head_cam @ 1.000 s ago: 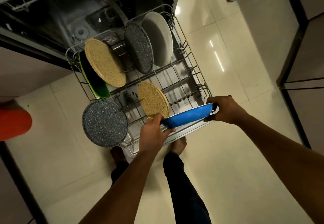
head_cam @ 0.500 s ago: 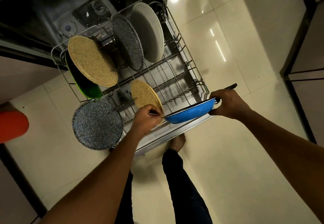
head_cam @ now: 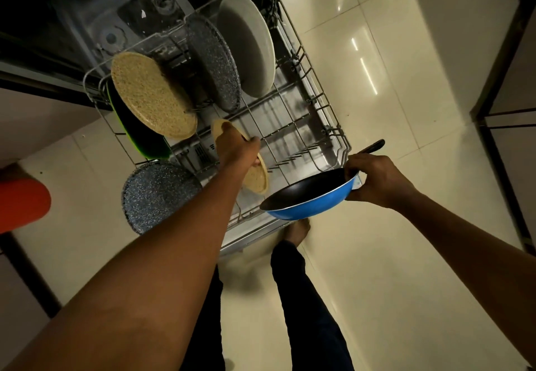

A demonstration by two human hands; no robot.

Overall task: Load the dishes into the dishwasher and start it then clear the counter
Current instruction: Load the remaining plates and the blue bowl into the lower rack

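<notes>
Under the left hand: the small tan plate, upright in the lower rack; fingers and thumb curl round its edge, grasping it.
In the right hand: the blue pan, clasped where its black handle meets the bowl, just off the rack's near corner.
Changed: a second ago both hands steadied the pan; the left has since let go and moved to the plate, and the pan now tilts, showing its dark inside.
Meaning: probably the plate is being shifted to make room for the pan.
Beyond the left hand: large tan plate, speckled plate and white plate, standing racked.
Progress: loading unfinished; pan not yet racked.
</notes>
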